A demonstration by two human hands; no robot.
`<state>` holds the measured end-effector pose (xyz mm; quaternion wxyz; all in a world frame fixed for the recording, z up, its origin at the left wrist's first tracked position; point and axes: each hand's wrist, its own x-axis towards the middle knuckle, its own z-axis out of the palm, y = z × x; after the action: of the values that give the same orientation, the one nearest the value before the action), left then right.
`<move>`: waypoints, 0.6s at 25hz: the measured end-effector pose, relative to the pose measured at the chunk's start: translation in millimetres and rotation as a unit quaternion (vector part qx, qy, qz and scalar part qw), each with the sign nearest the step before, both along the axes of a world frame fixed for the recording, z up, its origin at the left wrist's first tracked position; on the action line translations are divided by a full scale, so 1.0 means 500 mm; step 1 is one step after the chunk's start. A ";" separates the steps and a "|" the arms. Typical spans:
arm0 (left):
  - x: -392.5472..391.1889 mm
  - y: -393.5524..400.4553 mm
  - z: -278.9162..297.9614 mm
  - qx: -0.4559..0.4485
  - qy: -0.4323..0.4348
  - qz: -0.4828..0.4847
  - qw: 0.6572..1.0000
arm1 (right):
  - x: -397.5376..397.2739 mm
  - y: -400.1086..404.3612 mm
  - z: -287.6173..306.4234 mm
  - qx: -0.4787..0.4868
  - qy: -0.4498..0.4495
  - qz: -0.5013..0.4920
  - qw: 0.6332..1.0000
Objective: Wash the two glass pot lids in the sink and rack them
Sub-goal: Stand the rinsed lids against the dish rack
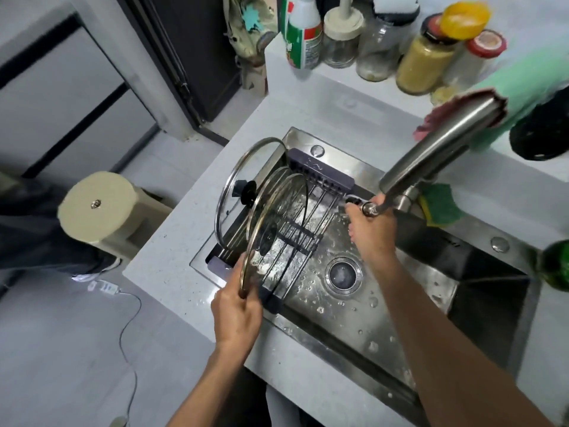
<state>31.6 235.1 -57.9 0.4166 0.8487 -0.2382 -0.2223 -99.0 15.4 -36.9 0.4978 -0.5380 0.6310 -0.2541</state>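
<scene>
Far left, on the floor: round cream stool, white cable trailing past it.

Rack spans the left end of the sink, dark end bars, metal rods. Two glass lids on it, both upright on edge:
- back lid: leans at the rack's left edge, black knob facing right, no hand on it.
- front lid: just right of the back one, overlapping it in view, lower rim down among the rods. Can't tell if it's fully seated.

Left hand: fingers curled round the front lid's lower rim, thumb on the near side. Gripping it at the rack's near end, over the sink's front-left corner.

Sink basin wet, droplets all over, drain about centre.

Right hand: above the basin, right of the rack, fingers wrapped round the tap handle at the base of the steel faucet. Spout angles up-right toward the camera.

Green sponge right behind the faucet base. Back ledge: spray bottle, jars, a green cloth at far right. Dark green bottle at the right edge.
</scene>
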 end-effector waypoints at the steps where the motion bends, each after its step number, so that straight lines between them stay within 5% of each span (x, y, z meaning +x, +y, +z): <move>1: -0.001 -0.018 -0.001 0.008 -0.011 -0.015 1.000 | -0.018 0.011 -0.005 0.007 -0.004 -0.025 1.000; 5: 0.015 -0.100 -0.013 0.046 0.014 -0.058 0.997 | -0.095 0.034 -0.014 0.008 0.013 -0.057 0.998; 15: 0.058 -0.144 0.000 0.140 -0.114 -0.068 0.981 | -0.173 0.061 -0.004 -0.009 0.063 -0.006 0.998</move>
<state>60.5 163.4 -58.0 0.2479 0.9003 -0.3075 -0.1831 -185.5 45.8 -38.9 0.4505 -0.5540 0.6617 -0.2285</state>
